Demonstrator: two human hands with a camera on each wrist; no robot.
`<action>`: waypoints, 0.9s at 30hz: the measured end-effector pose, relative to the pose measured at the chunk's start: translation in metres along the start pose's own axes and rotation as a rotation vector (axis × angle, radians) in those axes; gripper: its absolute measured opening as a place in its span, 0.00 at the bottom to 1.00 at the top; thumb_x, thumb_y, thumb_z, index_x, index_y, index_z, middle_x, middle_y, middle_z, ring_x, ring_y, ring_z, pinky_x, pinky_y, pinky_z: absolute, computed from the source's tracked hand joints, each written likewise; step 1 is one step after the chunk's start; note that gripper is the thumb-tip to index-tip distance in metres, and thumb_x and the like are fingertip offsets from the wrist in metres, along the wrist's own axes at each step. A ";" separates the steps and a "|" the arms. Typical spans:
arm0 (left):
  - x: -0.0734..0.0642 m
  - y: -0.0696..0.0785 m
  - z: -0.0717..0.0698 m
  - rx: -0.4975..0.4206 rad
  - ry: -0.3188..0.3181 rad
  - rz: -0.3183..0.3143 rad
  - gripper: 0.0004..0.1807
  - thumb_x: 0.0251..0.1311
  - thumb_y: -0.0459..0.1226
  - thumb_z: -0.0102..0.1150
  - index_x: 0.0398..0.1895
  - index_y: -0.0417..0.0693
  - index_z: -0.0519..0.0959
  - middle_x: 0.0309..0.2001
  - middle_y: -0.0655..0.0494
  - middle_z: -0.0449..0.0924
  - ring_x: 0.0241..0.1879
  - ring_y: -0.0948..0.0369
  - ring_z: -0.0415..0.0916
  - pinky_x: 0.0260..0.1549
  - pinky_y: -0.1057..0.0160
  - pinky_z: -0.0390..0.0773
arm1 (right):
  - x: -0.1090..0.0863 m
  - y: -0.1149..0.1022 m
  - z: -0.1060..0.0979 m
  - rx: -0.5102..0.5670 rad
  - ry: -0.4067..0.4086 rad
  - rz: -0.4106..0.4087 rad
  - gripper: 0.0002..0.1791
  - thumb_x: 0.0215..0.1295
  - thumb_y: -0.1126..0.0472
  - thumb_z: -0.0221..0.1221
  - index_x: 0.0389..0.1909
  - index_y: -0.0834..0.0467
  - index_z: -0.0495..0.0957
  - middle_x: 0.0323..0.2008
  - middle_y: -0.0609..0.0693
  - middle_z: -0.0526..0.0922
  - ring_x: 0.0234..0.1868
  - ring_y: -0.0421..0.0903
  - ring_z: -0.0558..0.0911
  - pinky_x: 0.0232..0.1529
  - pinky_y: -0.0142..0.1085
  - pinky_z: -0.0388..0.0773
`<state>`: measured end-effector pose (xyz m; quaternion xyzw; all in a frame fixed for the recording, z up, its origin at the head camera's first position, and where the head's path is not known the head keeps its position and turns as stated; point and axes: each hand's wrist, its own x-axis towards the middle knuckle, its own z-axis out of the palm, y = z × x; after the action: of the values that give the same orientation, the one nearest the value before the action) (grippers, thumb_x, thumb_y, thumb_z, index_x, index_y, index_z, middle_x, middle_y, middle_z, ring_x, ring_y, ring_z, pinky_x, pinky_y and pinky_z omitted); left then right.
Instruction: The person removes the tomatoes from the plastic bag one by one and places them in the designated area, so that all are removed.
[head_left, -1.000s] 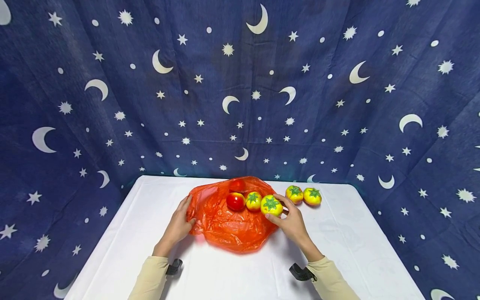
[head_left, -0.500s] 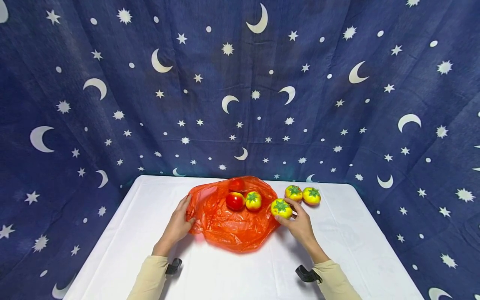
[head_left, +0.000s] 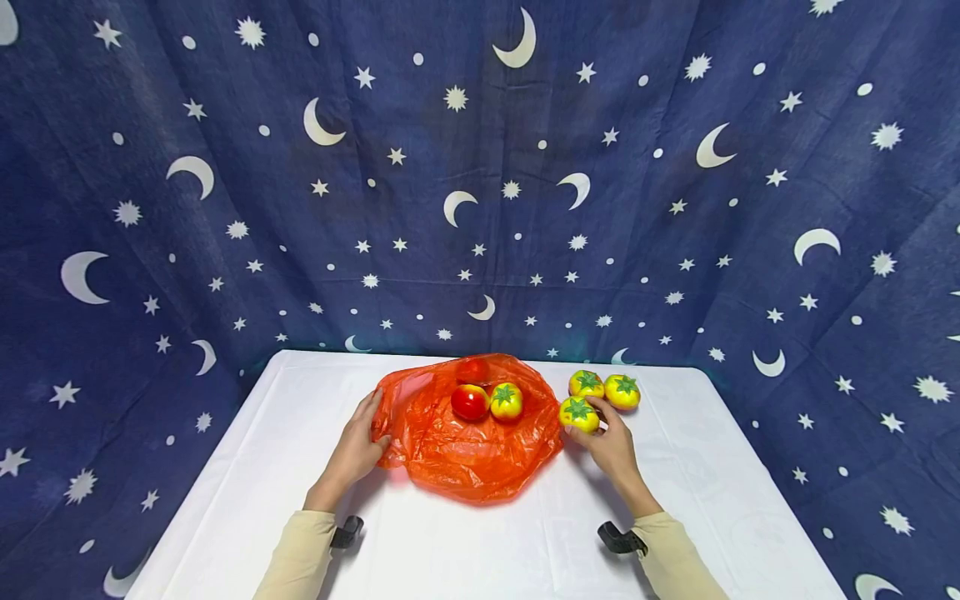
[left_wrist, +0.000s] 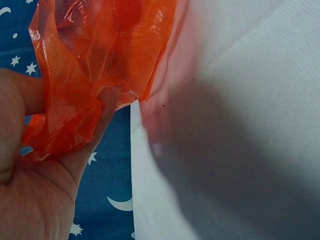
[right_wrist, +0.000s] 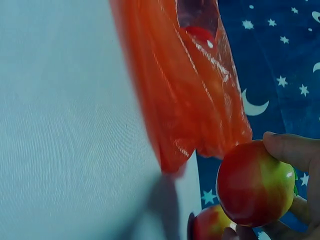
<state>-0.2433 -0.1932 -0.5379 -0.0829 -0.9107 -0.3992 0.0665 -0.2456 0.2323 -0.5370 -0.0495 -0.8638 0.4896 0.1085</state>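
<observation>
A crinkled red plastic bag [head_left: 465, 467] lies spread on the table, its mouth open. My left hand [head_left: 352, 454] holds the bag's left edge; in the left wrist view the thin plastic [left_wrist: 75, 105] sits between thumb and fingers. Just off the bag's right side, my right hand [head_left: 613, 454] grips a yellow-and-red tomato [head_left: 579, 414] with a green leafy top. Its red underside shows in the right wrist view. Within the bag are a red tomato [head_left: 470, 403], a yellow one [head_left: 506, 402] and a red shape [head_left: 473, 369] seen through plastic.
Two more yellow tomatoes [head_left: 587, 382] [head_left: 622, 392] stand side by side at the back right, close behind my right hand. The white cloth-covered table [head_left: 450, 550] ends at a dark blue curtain [head_left: 480, 208] with moons and stars.
My right hand has carried the tomato rightward, from over the bag's right part to just beyond its edge, near the two tomatoes. The left hand stays at the bag.
</observation>
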 end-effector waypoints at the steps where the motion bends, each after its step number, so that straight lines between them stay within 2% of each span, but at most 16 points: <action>1: 0.000 0.000 0.000 -0.001 0.002 0.002 0.48 0.53 0.25 0.64 0.77 0.38 0.52 0.75 0.37 0.53 0.72 0.36 0.57 0.69 0.41 0.60 | 0.001 0.002 -0.001 -0.007 0.004 0.006 0.37 0.51 0.62 0.72 0.63 0.59 0.71 0.60 0.64 0.76 0.61 0.57 0.74 0.56 0.44 0.76; 5: 0.000 -0.001 0.000 -0.003 0.007 0.013 0.48 0.52 0.25 0.64 0.77 0.38 0.52 0.74 0.37 0.54 0.71 0.36 0.57 0.69 0.40 0.60 | 0.004 0.008 -0.002 -0.028 0.004 0.033 0.37 0.51 0.61 0.71 0.64 0.58 0.71 0.60 0.63 0.76 0.59 0.57 0.75 0.55 0.44 0.75; 10: 0.000 -0.001 0.000 -0.006 0.012 0.021 0.48 0.52 0.25 0.64 0.76 0.38 0.53 0.74 0.37 0.54 0.71 0.36 0.58 0.69 0.40 0.60 | 0.008 0.015 -0.001 -0.039 -0.014 0.061 0.37 0.53 0.61 0.70 0.65 0.58 0.69 0.62 0.64 0.75 0.59 0.61 0.76 0.59 0.51 0.75; 20: -0.001 0.000 0.000 -0.009 0.006 -0.003 0.48 0.53 0.25 0.63 0.77 0.39 0.52 0.75 0.38 0.53 0.72 0.36 0.57 0.69 0.40 0.59 | 0.012 0.026 0.002 -0.080 -0.009 0.066 0.37 0.52 0.61 0.71 0.64 0.58 0.70 0.62 0.65 0.74 0.57 0.64 0.78 0.59 0.54 0.74; 27: -0.001 0.000 0.001 -0.007 0.012 -0.003 0.47 0.53 0.24 0.63 0.77 0.39 0.52 0.75 0.38 0.53 0.72 0.36 0.57 0.69 0.40 0.59 | 0.017 0.033 0.003 -0.086 -0.002 0.069 0.38 0.54 0.62 0.70 0.66 0.60 0.67 0.65 0.66 0.71 0.64 0.63 0.73 0.67 0.55 0.68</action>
<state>-0.2423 -0.1928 -0.5387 -0.0792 -0.9091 -0.4028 0.0708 -0.2633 0.2500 -0.5645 -0.0833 -0.8818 0.4556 0.0888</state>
